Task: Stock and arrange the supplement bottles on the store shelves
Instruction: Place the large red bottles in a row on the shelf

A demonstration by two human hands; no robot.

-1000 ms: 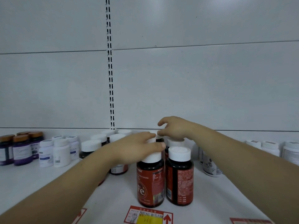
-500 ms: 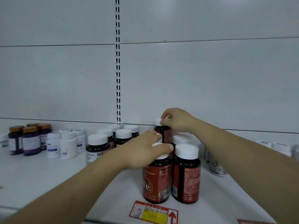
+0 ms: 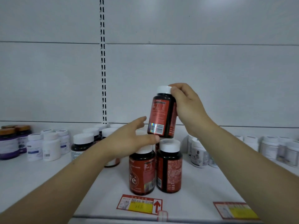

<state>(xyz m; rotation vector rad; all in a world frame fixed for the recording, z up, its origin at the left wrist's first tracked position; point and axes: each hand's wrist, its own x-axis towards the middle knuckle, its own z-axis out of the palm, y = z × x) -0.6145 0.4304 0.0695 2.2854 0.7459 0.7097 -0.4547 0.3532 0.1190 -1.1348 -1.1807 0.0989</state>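
Note:
My right hand (image 3: 187, 107) grips a red-labelled supplement bottle (image 3: 161, 113) with a white cap, held in the air above the shelf. Under it stand two matching dark bottles with red labels: the left front bottle (image 3: 142, 172) marked "Fe" and the right front bottle (image 3: 169, 167). My left hand (image 3: 129, 139) rests over the white cap of the left front bottle, fingers stretched out, thumb reaching under the raised bottle's base. More bottles of the same kind are partly hidden behind my hands.
The white shelf (image 3: 48, 180) carries purple bottles (image 3: 9, 144) at far left, small white bottles (image 3: 47, 146), dark white-capped bottles (image 3: 82, 144), and white bottles (image 3: 275, 149) on the right. Price tags (image 3: 140, 203) sit on the front edge. A slotted upright (image 3: 102, 62) runs up the back panel.
My right hand has lifted the red-labelled bottle up from the back of the group. My left hand's fingers have spread out over the front bottle's cap.

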